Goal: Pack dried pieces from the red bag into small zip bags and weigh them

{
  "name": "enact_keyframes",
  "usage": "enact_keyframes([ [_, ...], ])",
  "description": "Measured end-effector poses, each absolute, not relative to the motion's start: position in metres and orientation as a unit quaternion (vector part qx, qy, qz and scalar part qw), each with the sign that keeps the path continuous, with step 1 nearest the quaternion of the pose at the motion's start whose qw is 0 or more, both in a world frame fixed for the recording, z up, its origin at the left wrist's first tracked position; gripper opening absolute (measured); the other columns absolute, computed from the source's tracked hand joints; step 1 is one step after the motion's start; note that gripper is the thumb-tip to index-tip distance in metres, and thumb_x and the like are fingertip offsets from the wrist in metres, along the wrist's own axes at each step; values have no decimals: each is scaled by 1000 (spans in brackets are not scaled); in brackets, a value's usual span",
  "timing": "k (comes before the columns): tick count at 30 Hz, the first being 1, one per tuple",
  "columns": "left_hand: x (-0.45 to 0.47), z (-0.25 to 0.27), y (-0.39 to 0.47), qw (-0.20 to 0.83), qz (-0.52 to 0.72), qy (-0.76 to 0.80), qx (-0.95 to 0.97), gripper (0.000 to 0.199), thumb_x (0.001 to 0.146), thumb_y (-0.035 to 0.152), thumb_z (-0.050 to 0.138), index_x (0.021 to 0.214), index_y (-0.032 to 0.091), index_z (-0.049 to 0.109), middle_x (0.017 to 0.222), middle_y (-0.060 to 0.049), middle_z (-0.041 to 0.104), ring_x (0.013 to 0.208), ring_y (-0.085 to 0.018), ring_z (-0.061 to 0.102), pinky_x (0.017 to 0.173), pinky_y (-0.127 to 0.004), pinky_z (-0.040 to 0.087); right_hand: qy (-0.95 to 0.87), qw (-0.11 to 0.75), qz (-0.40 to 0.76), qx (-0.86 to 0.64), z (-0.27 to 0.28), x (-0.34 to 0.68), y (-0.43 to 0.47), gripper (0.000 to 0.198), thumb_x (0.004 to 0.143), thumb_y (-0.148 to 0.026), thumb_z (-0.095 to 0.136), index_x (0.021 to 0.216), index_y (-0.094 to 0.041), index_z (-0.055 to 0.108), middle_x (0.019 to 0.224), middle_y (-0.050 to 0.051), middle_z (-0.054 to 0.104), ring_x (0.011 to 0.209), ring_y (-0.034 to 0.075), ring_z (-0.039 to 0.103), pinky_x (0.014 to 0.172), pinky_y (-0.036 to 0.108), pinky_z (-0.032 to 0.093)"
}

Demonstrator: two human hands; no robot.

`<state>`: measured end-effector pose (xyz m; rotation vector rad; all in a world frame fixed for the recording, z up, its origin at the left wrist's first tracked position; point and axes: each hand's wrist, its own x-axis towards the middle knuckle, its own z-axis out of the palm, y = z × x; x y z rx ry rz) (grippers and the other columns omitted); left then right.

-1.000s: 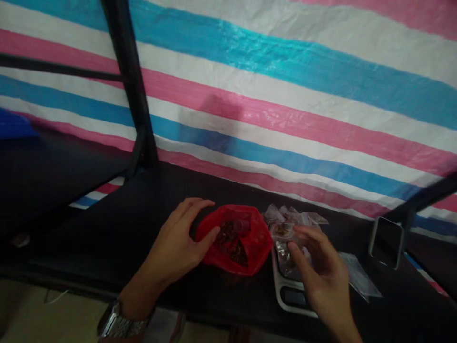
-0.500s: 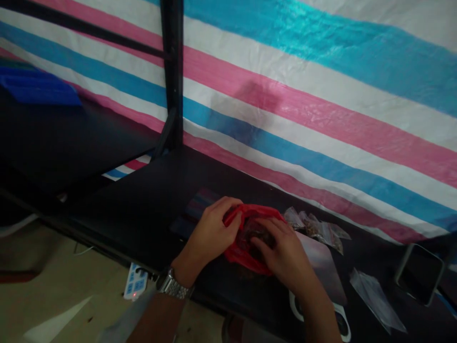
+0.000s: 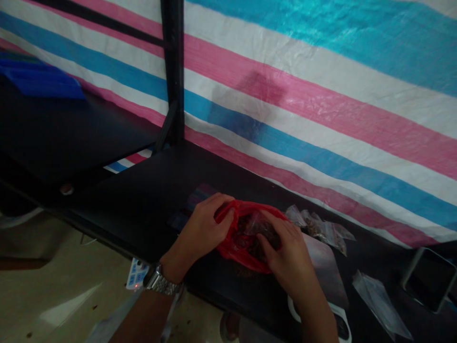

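Note:
A red plastic bag (image 3: 239,259) lies open on the black table, with loose dark brown bits inside. My left hand (image 3: 209,224) pinches its left rim between thumb and fingers. Down in the bag mouth, my right hand (image 3: 288,243) grips a small clear plastic bag (image 3: 260,223) between thumb and fingers; brown bits show in or behind its film. Part of that clear bag is hidden by my right fingers. Under my right forearm, a white kitchen scale (image 3: 324,267) with a flat metal pan sits close to the red bag.
Several small filled zip bags (image 3: 323,228) lie behind the scale. Flat clear bags (image 3: 382,305) and a phone-like device (image 3: 430,280) are at right. A black post (image 3: 173,71) and striped sheet (image 3: 321,105) stand behind. A power strip (image 3: 136,274) hangs by the front edge.
My left hand has drawn the red bag's rim slightly left, and its mouth is wider. More of the clear bag and brown bits shows by my right fingers. The view has shifted slightly.

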<state>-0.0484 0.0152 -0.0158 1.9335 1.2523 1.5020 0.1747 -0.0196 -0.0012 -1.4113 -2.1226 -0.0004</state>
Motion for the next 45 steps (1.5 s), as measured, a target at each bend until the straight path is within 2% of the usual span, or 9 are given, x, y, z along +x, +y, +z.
enact_keyframes([
  [3, -47, -15, 14, 205, 539, 445, 685, 15, 96, 15, 60, 102, 20, 73, 99, -3, 79, 91, -18, 76, 88, -30, 60, -789, 294, -7, -539, -3, 174, -22, 53, 92, -13, 69, 144, -23, 67, 130, 11, 79, 116, 33, 72, 103, 54, 53],
  [11, -46, -15, 15, 212, 541, 438, 686, 14, 96, 15, 60, 99, 20, 72, 97, -4, 79, 90, -19, 75, 85, -31, 60, -769, 311, 17, -558, -9, 173, -26, 54, 92, -11, 64, 145, -24, 66, 131, 11, 78, 119, 32, 71, 106, 54, 50],
  [15, -45, -15, 16, 209, 543, 437, 686, 15, 95, 14, 60, 100, 20, 73, 97, -4, 79, 91, -19, 75, 87, -31, 60, -770, 302, 24, -561, -8, 171, -30, 55, 93, -11, 62, 145, -28, 65, 128, 9, 79, 116, 31, 71, 104, 53, 48],
  [20, -41, -13, 15, 228, 542, 435, 682, 16, 95, 13, 60, 100, 21, 72, 97, -3, 78, 91, -18, 75, 88, -30, 59, -757, 301, 30, -579, -10, 168, -30, 56, 93, -11, 59, 147, -27, 64, 120, 9, 81, 109, 31, 73, 105, 55, 44],
  [27, -40, -13, 15, 228, 540, 435, 683, 16, 95, 13, 60, 100, 21, 72, 98, -3, 78, 93, -19, 74, 91, -32, 59, -760, 272, 9, -590, -10, 170, -30, 62, 90, -8, 59, 149, -27, 63, 125, 10, 81, 113, 33, 73, 102, 56, 43],
  [31, -40, -12, 14, 236, 535, 438, 683, 16, 95, 12, 60, 100, 21, 72, 98, -3, 78, 92, -19, 74, 90, -31, 58, -756, 279, 25, -591, -12, 172, -28, 62, 91, -10, 60, 150, -26, 62, 119, 10, 82, 110, 33, 75, 103, 57, 43],
  [38, -41, -15, 14, 235, 532, 440, 685, 15, 95, 13, 60, 101, 20, 72, 99, -3, 78, 94, -18, 74, 91, -30, 58, -729, 337, 79, -591, -11, 174, -25, 56, 89, -15, 67, 143, -30, 68, 117, 7, 83, 107, 32, 76, 106, 60, 45],
  [45, -44, -12, 15, 260, 539, 448, 664, 12, 95, 26, 64, 101, 22, 74, 95, -3, 80, 85, -19, 75, 85, -31, 60, -622, 481, 228, -575, 5, 189, -29, 54, 84, -29, 80, 137, -25, 70, 110, 6, 84, 106, 29, 77, 105, 51, 57],
])
